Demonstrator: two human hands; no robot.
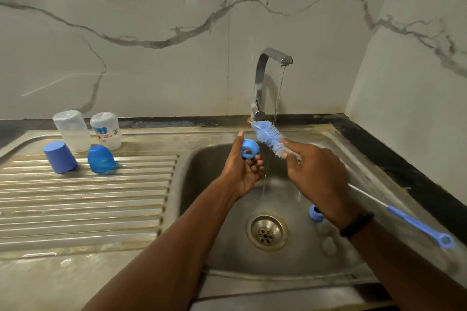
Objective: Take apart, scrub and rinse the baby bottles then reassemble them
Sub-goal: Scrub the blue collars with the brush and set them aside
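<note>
My left hand [243, 170] holds a blue bottle collar ring [249, 149] over the sink basin [202, 184]. My right hand [316, 174] grips the wire stem of a blue bottle brush [269, 137], whose bristle head points up-left beside the ring. The brush's blue handle [424, 228] sticks out to the lower right. Another blue collar ring [314, 212] lies in the basin under my right wrist, with two clear teats [328, 245] near it. Two clear bottles [73, 131] [106, 131] stand upside down on the drainboard, with two blue caps [59, 156] [101, 159] in front of them.
The steel tap [262, 83] runs a thin stream of water between my hands down toward the drain [266, 231]. The ribbed drainboard [88, 197] stretches to the left. A black counter edge [404, 174] and marble wall close off the right side.
</note>
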